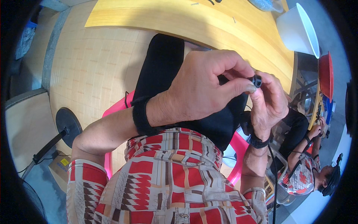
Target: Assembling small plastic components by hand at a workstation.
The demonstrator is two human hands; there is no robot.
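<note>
My left hand and right hand together pinch one small black clip. One white bowl and one red bowl sit at the wooden table.

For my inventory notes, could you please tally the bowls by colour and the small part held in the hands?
White bowl: 1
Red bowl: 1
Small black part, pinched between left hand and right hand: 1
Total: 3

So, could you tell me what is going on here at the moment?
A seated person holds a small black part up between both hands: the left hand pinches it with thumb and fingers, and the right hand grips it from the other side. A wooden table stands ahead, carrying a white bowl. Another person works nearby.
</note>
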